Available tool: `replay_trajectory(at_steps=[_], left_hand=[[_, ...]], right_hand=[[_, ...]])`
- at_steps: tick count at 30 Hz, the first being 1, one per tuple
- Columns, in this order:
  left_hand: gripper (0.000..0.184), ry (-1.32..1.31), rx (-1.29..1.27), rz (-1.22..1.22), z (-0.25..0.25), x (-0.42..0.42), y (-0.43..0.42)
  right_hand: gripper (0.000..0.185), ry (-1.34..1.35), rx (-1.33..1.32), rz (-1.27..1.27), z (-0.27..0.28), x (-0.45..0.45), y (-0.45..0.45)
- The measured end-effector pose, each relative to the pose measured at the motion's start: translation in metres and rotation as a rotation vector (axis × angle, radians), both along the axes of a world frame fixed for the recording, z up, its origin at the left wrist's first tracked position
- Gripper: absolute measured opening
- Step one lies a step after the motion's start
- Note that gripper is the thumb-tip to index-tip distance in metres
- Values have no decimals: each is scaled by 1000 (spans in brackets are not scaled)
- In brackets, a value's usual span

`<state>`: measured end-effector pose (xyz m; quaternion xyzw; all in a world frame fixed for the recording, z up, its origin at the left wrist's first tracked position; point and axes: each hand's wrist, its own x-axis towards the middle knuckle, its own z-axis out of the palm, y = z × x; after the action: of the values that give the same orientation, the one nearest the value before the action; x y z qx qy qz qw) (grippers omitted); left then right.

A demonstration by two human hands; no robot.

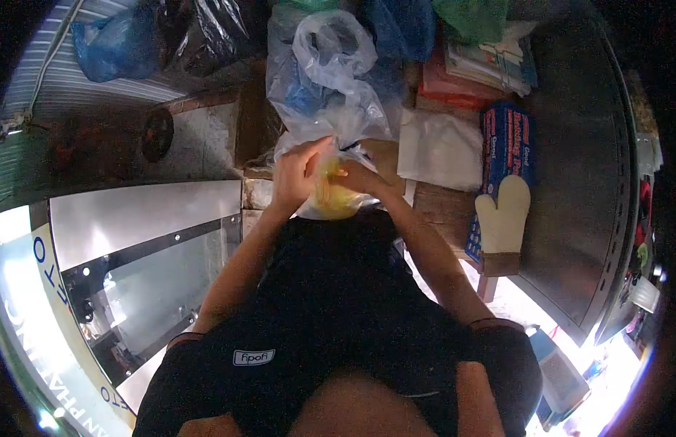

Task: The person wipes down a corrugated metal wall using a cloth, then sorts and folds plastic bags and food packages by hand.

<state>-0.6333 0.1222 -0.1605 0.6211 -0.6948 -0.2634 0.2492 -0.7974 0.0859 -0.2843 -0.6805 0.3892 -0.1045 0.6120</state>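
Note:
In front of my body is a clear plastic bag [338,205] with something yellow inside; what it is I cannot make out. My left hand [295,173] curves around the bag's left side, with thumb and fingers closed on it near the top. From the right, my right hand [361,179] reaches in with its fingers pressed against the bag, partly hidden by the plastic. Just beyond both hands hangs a bunch of translucent white plastic bags [327,87].
Blue bags [115,47] and a black bag [210,33] hang at the upper left. To the right, white sheets [440,149], a blue box [507,138] and an oven mitt [504,222] lie on a wooden surface beside a dark metal panel [571,167]. A metal-framed glass case [163,269] stands left.

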Motion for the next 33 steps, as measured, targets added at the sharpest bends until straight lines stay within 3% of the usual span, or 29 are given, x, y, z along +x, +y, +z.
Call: replay_trajectory(at_steps=[1,3,5,7,10,11,13,14,16,17,19,20,21,22,23,24,25,26,30,31,32,33], left_hand=[[42,-2,2,-5,-3,7,-1],[42,-82,-233,35,-9,22,-2],[41,-149,-117,108,-12,36,-2],[39,-212,-108,86,-14,38,-1],[36,-237,-200,55,-13,24,-4],[36,-243,-186,62,-11,18,-6],[40,-189,-183,113,-8,-1,-9],[45,-134,-183,162,-8,-13,-10],[51,-76,-251,228,-45,-33,5],[55,-103,-290,204,-53,-32,9],[63,-159,-369,158,-70,-30,15],[59,46,-204,144,-67,-31,12],[55,251,-33,131,-63,-34,10],[55,256,-22,131,-57,-36,6],[52,158,-63,-44,-48,-37,-1],[51,56,-110,-219,-43,-36,-6],[51,52,-111,-216,-46,-36,-7],[51,-23,-182,-267,-53,-34,-7],[50,-396,-238,-271,-72,-16,-2],[51,-561,-273,-215,-74,-13,0],[51,-559,-264,-210,-78,-13,3],[47,-525,-245,-34,-83,-14,5]], right_hand=[[53,-76,163,-62,3,-5,3],[48,-274,483,-224,4,-16,8],[43,-644,862,-478,-16,-29,15],[40,-747,956,-551,-37,-33,17],[43,-737,826,-687,-67,-29,17],[39,-529,91,-642,-73,-23,18],[35,-277,-620,-533,-84,-11,25],[29,-33,-510,-520,-88,-8,33],[27,-95,-664,-614,-17,-4,36],[27,-97,-667,-620,-19,-5,36],[26,-21,-540,-579,-42,-5,40],[26,-17,-535,-586,-85,-2,42],[29,-38,-530,-437,-149,3,46],[30,-45,-522,-357,-152,-3,47],[32,-54,-513,-278,-153,-9,49],[40,146,-373,-137,-93,-21,34],[48,338,-234,3,-55,-27,22],[67,391,-288,-88,-100,-25,21],[55,503,-452,-621,-200,-23,3],[53,493,-457,-682,-208,-21,2],[52,467,-377,-645,-216,-23,4],[52,445,-296,-609,-219,-25,5]])
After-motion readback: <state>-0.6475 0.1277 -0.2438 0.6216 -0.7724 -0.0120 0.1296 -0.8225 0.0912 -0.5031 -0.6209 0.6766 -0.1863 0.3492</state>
